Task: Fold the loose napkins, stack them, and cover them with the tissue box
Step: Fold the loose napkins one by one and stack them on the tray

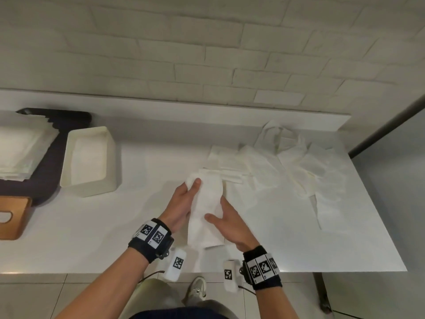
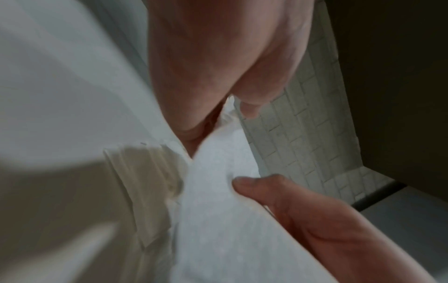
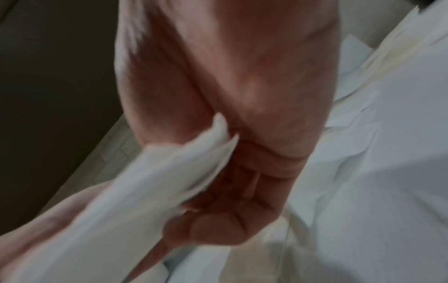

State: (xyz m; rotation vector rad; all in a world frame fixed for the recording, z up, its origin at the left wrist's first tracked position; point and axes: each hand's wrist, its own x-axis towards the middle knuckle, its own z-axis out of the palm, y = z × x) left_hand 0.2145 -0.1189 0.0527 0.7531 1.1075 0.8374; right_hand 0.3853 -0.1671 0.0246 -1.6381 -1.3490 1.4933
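Observation:
I hold a white napkin (image 1: 208,203), folded into a long strip, above the table's front middle. My left hand (image 1: 192,187) grips its far left end with the thumb on top. My right hand (image 1: 216,209) pinches its near right side, also with the thumb on top. In the left wrist view the napkin (image 2: 218,201) runs under my left palm (image 2: 218,57). The right wrist view shows the napkin's layers (image 3: 169,172) caught between my right fingers (image 3: 266,162) and the thumb. Several loose napkins (image 1: 299,171) lie crumpled at the right. Folded napkins (image 1: 20,148) are stacked at the far left. A white open box (image 1: 88,160) stands beside that stack.
The folded stack rests on a dark tray (image 1: 46,187) at the table's left end. A wooden piece with a slot (image 1: 11,217) lies in front of the tray. The white brick wall (image 1: 207,54) and a ledge run behind the table (image 1: 92,238), whose right edge falls away past the loose napkins.

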